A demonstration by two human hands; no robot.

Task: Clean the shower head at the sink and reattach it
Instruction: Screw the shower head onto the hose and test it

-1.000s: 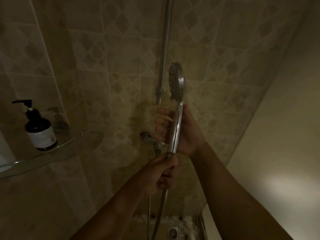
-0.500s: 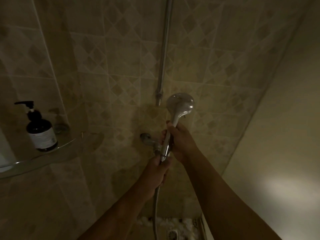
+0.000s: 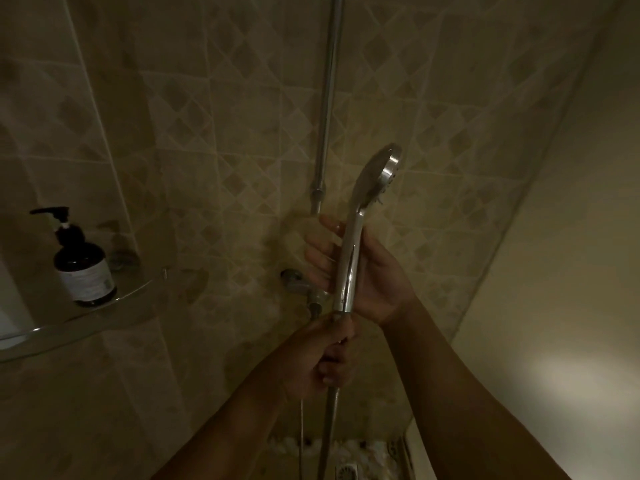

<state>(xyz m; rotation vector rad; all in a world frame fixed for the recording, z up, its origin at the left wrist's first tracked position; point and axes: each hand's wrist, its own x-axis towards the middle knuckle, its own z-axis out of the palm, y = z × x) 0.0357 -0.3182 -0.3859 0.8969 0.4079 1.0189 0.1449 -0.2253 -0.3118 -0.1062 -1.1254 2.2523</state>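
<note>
Slick, rigid chrome shower head (image 3: 349, 261) rests across my loose-fingered right hand (image 3: 379, 277), left hand (image 3: 320, 358) clamped on the hose (image 3: 329, 431) joint, so it's best gripped mid-handle.

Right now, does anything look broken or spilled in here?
Nothing looks broken or spilled. The shower head lies across the right hand, the left hand grips the hose, and the pump bottle stands upright on the shelf.
</note>
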